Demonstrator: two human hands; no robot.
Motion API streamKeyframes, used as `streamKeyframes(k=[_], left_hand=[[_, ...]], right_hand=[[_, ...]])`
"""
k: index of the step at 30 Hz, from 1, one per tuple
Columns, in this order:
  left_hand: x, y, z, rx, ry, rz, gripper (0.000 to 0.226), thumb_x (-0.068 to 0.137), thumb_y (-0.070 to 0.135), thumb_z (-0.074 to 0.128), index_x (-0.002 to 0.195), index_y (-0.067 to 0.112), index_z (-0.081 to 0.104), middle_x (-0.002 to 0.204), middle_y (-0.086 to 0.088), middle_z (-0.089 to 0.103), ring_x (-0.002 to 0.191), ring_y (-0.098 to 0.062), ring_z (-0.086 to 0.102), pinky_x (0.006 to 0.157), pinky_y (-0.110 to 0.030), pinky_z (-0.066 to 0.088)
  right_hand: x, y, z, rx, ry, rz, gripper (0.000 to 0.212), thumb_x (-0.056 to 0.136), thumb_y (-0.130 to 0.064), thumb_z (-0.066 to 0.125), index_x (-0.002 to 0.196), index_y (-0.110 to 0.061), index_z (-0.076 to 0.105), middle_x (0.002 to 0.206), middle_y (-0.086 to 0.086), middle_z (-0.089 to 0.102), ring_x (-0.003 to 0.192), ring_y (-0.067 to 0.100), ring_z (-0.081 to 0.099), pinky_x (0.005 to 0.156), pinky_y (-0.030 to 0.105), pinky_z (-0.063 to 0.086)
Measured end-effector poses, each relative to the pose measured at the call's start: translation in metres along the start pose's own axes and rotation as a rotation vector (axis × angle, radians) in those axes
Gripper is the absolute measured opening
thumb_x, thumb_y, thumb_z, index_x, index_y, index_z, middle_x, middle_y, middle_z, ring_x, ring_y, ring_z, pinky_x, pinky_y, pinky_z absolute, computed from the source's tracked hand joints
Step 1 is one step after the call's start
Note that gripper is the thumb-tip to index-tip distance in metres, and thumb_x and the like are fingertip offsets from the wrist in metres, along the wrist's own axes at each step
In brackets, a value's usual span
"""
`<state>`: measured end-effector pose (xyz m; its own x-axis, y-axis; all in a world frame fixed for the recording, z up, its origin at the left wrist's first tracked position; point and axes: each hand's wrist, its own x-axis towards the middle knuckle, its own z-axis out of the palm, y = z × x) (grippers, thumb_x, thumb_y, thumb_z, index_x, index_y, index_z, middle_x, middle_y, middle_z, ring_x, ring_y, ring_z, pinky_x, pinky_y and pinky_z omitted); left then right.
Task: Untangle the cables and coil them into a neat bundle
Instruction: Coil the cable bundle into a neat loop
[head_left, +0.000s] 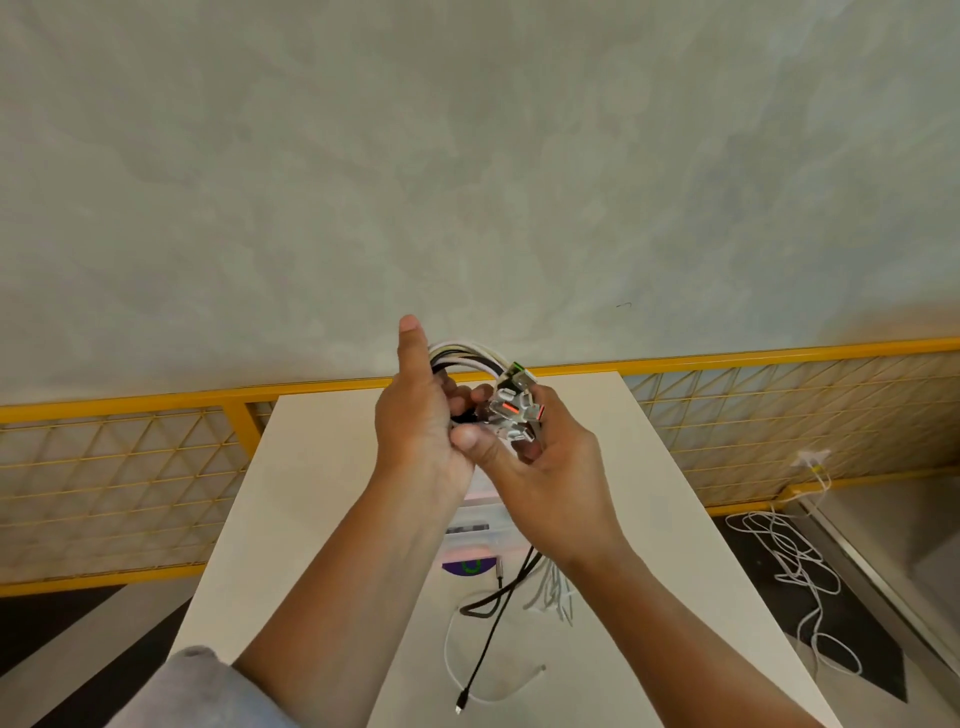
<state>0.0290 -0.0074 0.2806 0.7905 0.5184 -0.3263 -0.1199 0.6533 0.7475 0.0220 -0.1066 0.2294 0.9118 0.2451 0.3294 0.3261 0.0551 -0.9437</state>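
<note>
Both hands met above the middle of the white table (322, 467), sharing one bundle of cables (467, 358). The left hand (415, 426) had its fingers curled round the bundle's bend, thumb standing straight up toward 12 o'clock. From that fist the white and black strands arched over toward 2 o'clock. There they ended in a cluster of USB plugs (511, 408), which the right hand (550, 473) gripped with curled fingers, its thumb pressed against the left palm at 9 o'clock from the plugs.

The rest was not gathered. Loose tails (519, 577) dropped beneath the right wrist toward 6 o'clock and reached the tabletop. Their long axis ran roughly 12 to 6, with the black lead's small plug (459, 707) lying farthest toward 6 and a thin white lead (448, 649) curving beside it at 7 o'clock.

The right hand sat nearer those tails, directly above them. So the coiling probably depended on the left hand keeping the bend while slack was drawn up from 6 o'clock. How tangled the strands were inside the fists could not be seen.
</note>
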Motion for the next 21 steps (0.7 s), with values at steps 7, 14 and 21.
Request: streamKeyframes(k=[7, 14, 21], left_hand=[[0.003, -0.015, -0.007, -0.097, -0.103, -0.057, 0.054, 0.089, 0.061, 0.059, 0.084, 0.007, 0.058, 0.074, -0.011, 0.059, 0.067, -0.022, 0.059, 0.087, -0.045, 0.058], [0.002, -0.017, -0.023, 0.036, -0.218, -0.02, 0.053, 0.091, 0.06, 0.049, 0.064, 0.015, 0.043, 0.051, 0.002, 0.038, 0.043, -0.008, 0.044, 0.06, -0.023, 0.048], [0.02, 0.01, -0.038, 0.614, -0.551, 0.187, 0.074, 0.076, 0.074, 0.065, 0.103, 0.005, 0.063, 0.059, 0.001, 0.051, 0.059, -0.013, 0.053, 0.067, -0.028, 0.045]], right_hand=[[0.007, 0.009, 0.002, -0.113, 0.128, 0.006, 0.018, 0.09, -0.028, 0.073, 0.101, -0.015, 0.067, 0.091, -0.009, 0.077, 0.082, 0.008, 0.073, 0.073, 0.027, 0.058], [0.011, 0.019, -0.014, -0.14, 0.047, -0.011, 0.015, 0.093, -0.025, 0.071, 0.1, -0.012, 0.071, 0.088, -0.006, 0.076, 0.083, 0.009, 0.073, 0.076, 0.028, 0.059], [0.012, 0.015, -0.026, -0.202, -0.093, -0.039, 0.017, 0.094, -0.015, 0.068, 0.08, -0.024, 0.066, 0.068, -0.022, 0.066, 0.065, -0.003, 0.06, 0.061, 0.009, 0.042]])
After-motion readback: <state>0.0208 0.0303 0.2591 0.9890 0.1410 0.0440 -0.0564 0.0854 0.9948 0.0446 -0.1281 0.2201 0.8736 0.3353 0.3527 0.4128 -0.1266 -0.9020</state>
